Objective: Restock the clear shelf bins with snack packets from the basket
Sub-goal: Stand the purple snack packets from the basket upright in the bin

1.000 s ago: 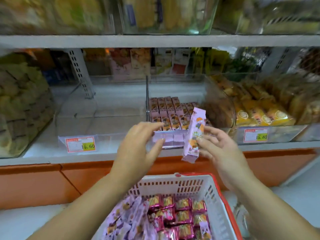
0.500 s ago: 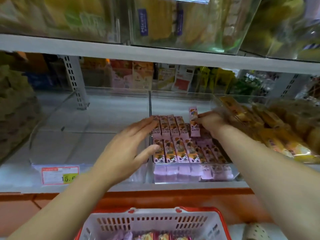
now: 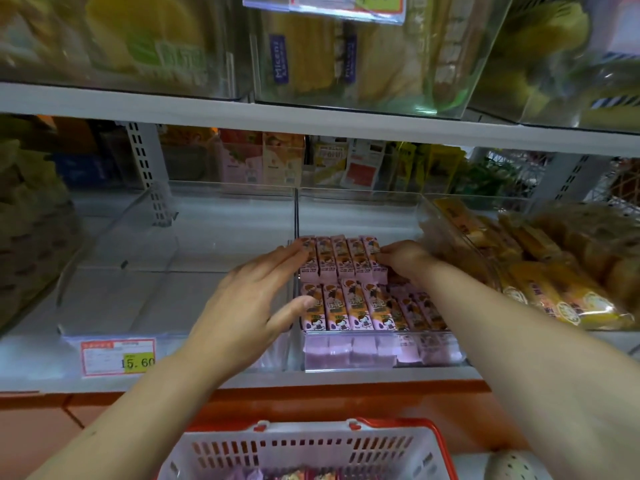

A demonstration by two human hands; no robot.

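The back row of packets [image 3: 341, 259] in the clear bin [image 3: 360, 206] at the shelf [image 3: 346, 377] front edge gets squeezed from both ends, probably so it's kept tight. The left hand [image 3: 249, 306] is pressed flat, grip open, while the right hand [image 3: 403, 259] grip is curled onto the end packet [image 3: 371, 245]. The basket [image 3: 304, 434] is parked below.

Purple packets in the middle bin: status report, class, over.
Left grip flat against back row. Right grip curled on end packet. Nothing in the way.

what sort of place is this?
Most likely a shop's snack aisle: pink snack packets in a clear bin on white shelving, a 15.60 price tag on the shelf edge, and a red-rimmed shopping basket below.
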